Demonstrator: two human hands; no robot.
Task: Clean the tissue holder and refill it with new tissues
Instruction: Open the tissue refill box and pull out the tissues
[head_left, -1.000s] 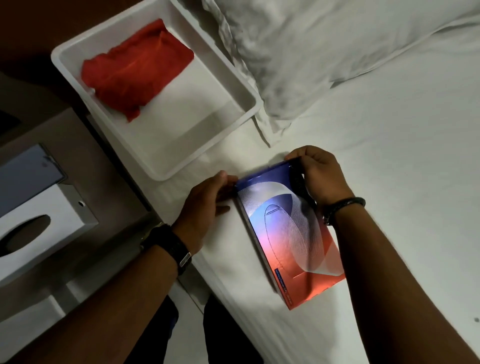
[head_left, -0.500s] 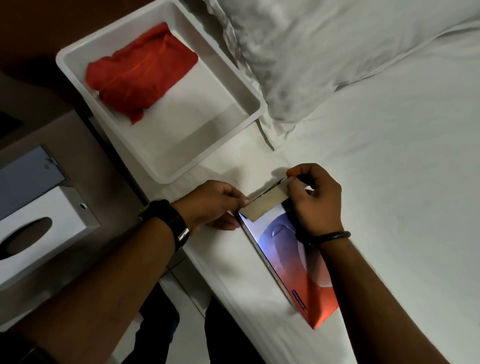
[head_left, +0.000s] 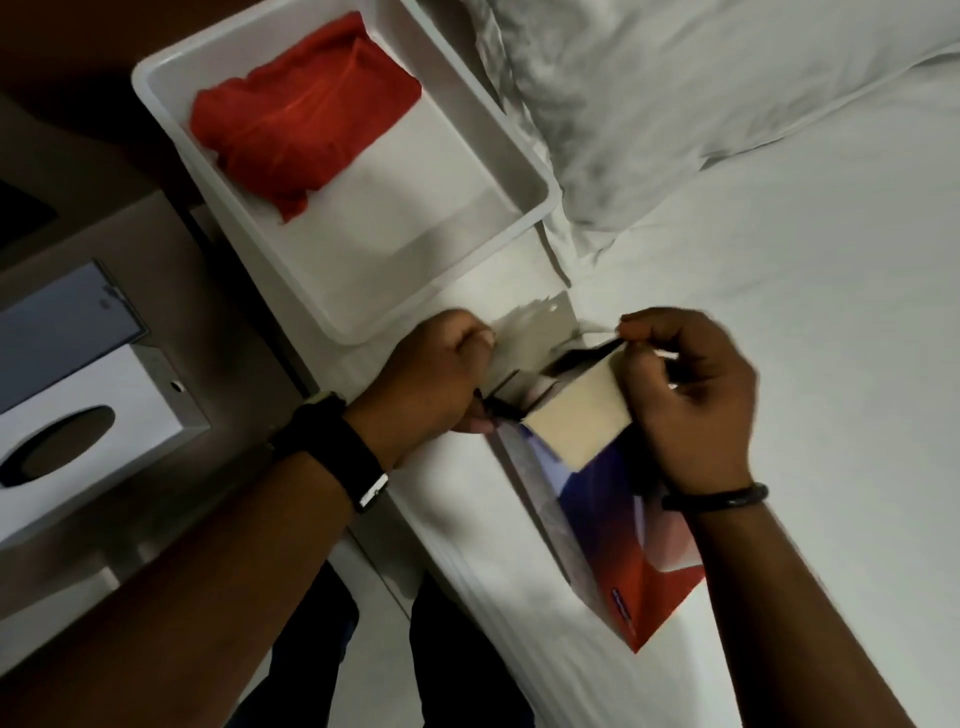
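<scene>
Both forearms reach in from the near edge and meet at mid-scene. The left hand (head_left: 441, 374) is curled into a fist, its fingers (head_left: 480, 338) pinching a flap, a dark watch on its wrist. The right hand (head_left: 691, 395), just to the right, has curled fingers (head_left: 636, 325) pinching another flap; a dark band circles its wrist.

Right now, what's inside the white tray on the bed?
A red cloth lies in the white tray's far end, partly over a flat white sheet lining the bottom. What is under the cloth is hidden.
</scene>
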